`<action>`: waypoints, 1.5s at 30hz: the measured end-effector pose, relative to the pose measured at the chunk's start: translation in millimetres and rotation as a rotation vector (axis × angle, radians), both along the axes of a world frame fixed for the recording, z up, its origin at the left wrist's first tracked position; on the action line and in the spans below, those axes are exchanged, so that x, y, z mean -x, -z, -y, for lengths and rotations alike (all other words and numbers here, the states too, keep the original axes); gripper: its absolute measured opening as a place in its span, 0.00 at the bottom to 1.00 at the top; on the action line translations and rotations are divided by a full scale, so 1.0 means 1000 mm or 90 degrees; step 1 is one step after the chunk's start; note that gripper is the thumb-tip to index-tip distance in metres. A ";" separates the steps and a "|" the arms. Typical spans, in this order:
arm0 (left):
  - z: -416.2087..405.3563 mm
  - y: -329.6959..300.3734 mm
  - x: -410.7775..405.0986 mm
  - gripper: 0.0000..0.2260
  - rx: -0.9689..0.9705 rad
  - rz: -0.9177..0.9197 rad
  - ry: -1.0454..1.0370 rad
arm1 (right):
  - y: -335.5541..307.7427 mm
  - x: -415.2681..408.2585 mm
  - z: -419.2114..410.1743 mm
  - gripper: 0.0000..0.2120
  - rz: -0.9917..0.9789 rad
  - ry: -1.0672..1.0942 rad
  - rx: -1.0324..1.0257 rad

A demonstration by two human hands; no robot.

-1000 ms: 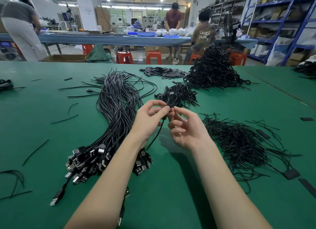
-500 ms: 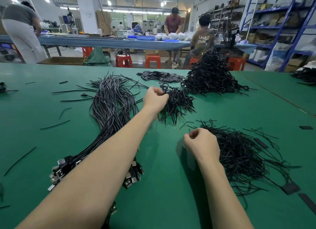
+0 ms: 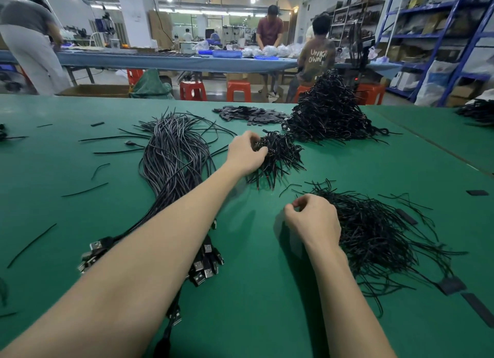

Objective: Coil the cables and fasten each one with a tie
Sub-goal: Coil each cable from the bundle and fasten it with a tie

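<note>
A second ago both your hands were together at the middle of the desk [image 3: 267, 317], working one small coil between the fingertips; now they have parted. Your left hand [image 3: 247, 154] has reached out toward 12 o'clock and rests on the small heap of finished, tied coils [image 3: 280, 157], its grip curled down into the bundle; whether it still pinches the coil or has already let go, you cannot tell from here. I read that as one cable done and being dropped with the others. Your right hand [image 3: 312, 220] has swung to 3 o'clock, to the near edge of the loose pile of black ties [image 3: 379, 234], its grip narrow, thumb and forefinger closing as if to pick a single tie, though none is plainly seen between them. The uncoiled USB cables [image 3: 173, 160] lie in a long sheaf at 10 o'clock, plugs toward you, and the tall heap of finished coils [image 3: 328, 114] stands at 1 o'clock. Next you likely need a fresh cable from that sheaf.
</note>
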State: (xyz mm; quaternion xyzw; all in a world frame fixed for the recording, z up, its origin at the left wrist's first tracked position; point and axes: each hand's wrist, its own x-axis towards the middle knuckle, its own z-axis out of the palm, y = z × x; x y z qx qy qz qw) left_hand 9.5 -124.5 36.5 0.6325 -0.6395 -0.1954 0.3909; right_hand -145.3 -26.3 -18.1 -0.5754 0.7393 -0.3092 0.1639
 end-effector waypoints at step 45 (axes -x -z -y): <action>-0.122 -0.013 0.003 0.23 -0.113 -0.694 0.379 | -0.031 -0.014 -0.018 0.34 0.453 -0.480 -0.090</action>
